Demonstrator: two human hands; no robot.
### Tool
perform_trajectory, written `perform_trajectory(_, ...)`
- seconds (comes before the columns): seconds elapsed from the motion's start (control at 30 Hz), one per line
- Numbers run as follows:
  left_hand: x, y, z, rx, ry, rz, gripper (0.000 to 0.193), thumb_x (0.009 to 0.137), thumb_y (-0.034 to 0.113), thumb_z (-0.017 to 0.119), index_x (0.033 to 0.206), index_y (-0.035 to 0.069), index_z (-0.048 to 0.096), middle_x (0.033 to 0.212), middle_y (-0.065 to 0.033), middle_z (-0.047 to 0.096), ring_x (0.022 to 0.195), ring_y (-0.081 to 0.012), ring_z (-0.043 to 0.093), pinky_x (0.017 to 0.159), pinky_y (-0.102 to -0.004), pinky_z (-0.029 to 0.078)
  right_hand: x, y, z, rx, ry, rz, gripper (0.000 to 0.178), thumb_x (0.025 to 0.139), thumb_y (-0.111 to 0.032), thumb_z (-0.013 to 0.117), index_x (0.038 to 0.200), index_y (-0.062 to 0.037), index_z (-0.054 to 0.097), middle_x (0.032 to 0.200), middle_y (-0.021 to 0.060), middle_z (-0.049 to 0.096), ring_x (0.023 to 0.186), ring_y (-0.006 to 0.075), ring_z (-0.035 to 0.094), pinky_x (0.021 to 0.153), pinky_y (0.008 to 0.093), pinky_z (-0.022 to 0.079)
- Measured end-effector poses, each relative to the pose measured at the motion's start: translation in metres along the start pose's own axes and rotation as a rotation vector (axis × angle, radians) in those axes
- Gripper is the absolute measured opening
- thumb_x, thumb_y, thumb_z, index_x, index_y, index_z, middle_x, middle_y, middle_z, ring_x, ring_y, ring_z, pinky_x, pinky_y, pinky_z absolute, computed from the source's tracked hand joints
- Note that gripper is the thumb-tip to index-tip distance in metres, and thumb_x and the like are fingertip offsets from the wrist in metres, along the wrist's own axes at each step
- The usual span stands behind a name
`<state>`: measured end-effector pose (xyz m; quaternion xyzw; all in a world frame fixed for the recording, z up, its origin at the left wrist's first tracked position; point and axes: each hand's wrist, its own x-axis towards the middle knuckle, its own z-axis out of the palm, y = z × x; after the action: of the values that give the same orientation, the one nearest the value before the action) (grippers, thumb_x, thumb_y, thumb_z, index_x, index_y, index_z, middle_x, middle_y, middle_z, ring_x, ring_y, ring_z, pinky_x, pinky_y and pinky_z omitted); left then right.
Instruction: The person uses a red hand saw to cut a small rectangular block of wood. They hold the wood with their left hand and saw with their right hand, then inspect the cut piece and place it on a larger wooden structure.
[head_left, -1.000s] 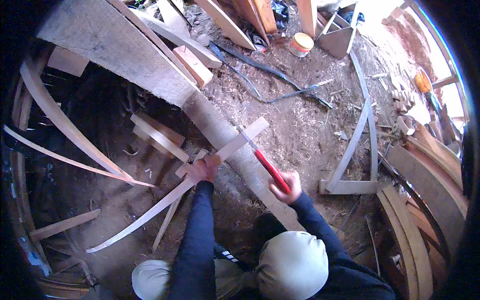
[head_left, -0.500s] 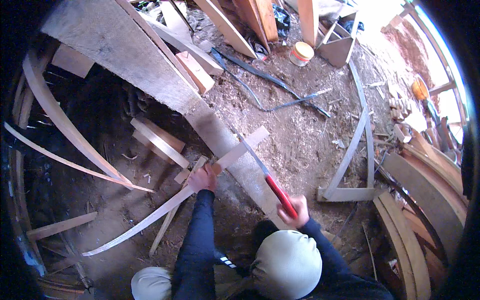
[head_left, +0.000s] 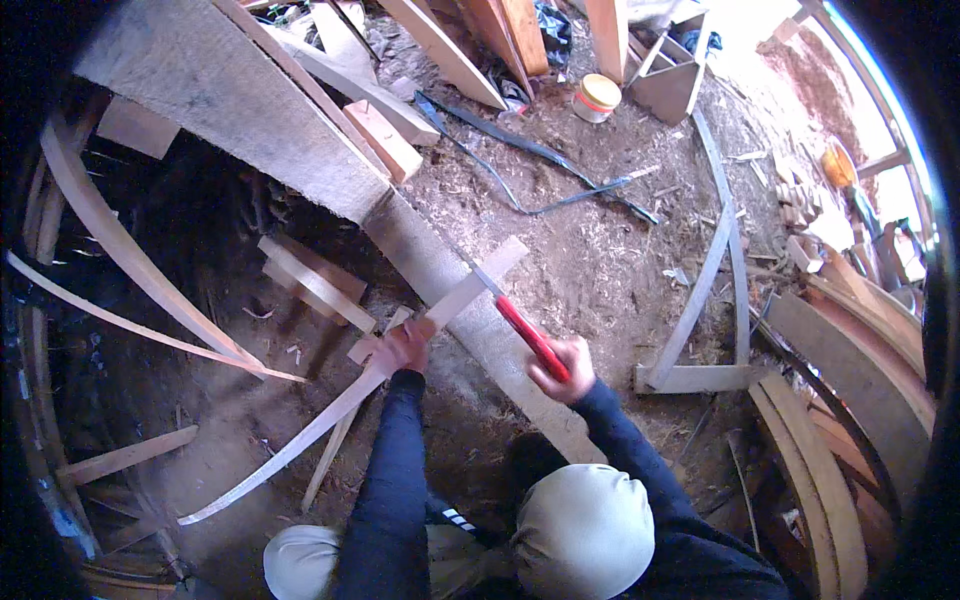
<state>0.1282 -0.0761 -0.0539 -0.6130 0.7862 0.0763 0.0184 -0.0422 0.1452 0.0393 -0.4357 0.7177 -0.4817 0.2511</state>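
My left hand [head_left: 402, 347] is closed around a long curved wooden strip [head_left: 285, 465] and presses it against a thick plank [head_left: 505, 355]. The strip crosses the plank at an angle, its far end sticking out past the right edge. In my right hand [head_left: 565, 372] is a handsaw [head_left: 528, 335], gripped by its red handle. The saw's thin blade lies across the strip near that far end, pointing away to the upper left. How deep the blade has cut cannot be made out.
Wooden offcuts [head_left: 318, 285] lie left of the plank. Curved timbers [head_left: 810, 480] are stacked at right, and a narrow wooden frame [head_left: 690, 378] lies nearer. Beyond are a dark strap [head_left: 540, 155], a yellow-lidded jar [head_left: 597, 98] and a wooden toolbox [head_left: 668, 90].
My right hand has pushed the saw forward and to the left, so its handle is now close to the strip. My left hand keeps its hold on the strip.
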Motion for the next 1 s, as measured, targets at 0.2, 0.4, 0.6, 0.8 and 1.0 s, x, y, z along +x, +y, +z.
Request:
perform_trajectory(0.2, 0.002, 0.007, -0.010, 0.010, -0.017, 0.034, 0.050, 0.087, 0.044, 0.040, 0.080, 0.007, 0.072, 0.079, -0.0188, 0.067, 0.076, -0.0368, 0.065, 0.071, -0.0470, 0.050, -0.040, -0.002, -0.011, -0.045, -0.024, -0.018, 0.009, 0.069, -0.012, 0.066, 0.069, -0.0083, 0.058, 0.055, 0.0108, 0.052, 0.047, 0.0279, 0.056, 0.050, 0.0338, 0.047)
perform_trajectory(0.4, 0.005, 0.003, -0.006, 0.012, 0.087, -0.001, 0.050, 0.088, 0.045, 0.039, 0.079, 0.009, 0.072, 0.077, -0.0188, 0.067, 0.073, -0.0376, 0.065, 0.069, -0.0473, 0.050, -0.055, 0.006, -0.014, -0.024, -0.016, 0.034, 0.010, 0.065, -0.013, 0.067, 0.066, -0.0086, 0.059, 0.056, 0.0114, 0.055, 0.050, 0.0273, 0.059, 0.052, 0.0327, 0.048)
perform_trajectory(0.6, -0.004, 0.006, -0.007, 0.008, 0.123, 0.021, 0.051, 0.088, 0.046, 0.039, 0.080, 0.008, 0.072, 0.077, -0.0183, 0.067, 0.072, -0.0375, 0.065, 0.070, -0.0469, 0.051, 0.009, 0.012, 0.004, -0.025, -0.032, -0.037, 0.012, 0.067, -0.016, 0.068, 0.070, -0.0080, 0.059, 0.060, 0.0146, 0.056, 0.052, 0.0292, 0.058, 0.055, 0.0358, 0.047)
perform_trajectory(0.8, 0.003, 0.011, -0.021, 0.026, 0.035, 0.008, 0.050, 0.089, 0.045, 0.039, 0.077, 0.009, 0.072, 0.075, -0.0175, 0.067, 0.071, -0.0366, 0.065, 0.068, -0.0467, 0.051, -0.054, 0.001, -0.023, 0.036, 0.011, -0.043, 0.009, 0.068, -0.012, 0.065, 0.065, -0.0086, 0.058, 0.050, 0.0084, 0.047, 0.042, 0.0223, 0.052, 0.047, 0.0313, 0.044)
perform_trajectory(1.0, 0.003, -0.004, -0.009, 0.033, 0.047, 0.085, 0.048, 0.088, 0.044, 0.042, 0.076, 0.008, 0.071, 0.074, -0.0180, 0.066, 0.069, -0.0366, 0.065, 0.067, -0.0464, 0.052, 0.009, -0.001, 0.002, -0.030, -0.020, -0.014, 0.017, 0.068, -0.015, 0.068, 0.066, -0.0061, 0.053, 0.055, 0.0129, 0.051, 0.046, 0.0283, 0.052, 0.049, 0.0354, 0.044)
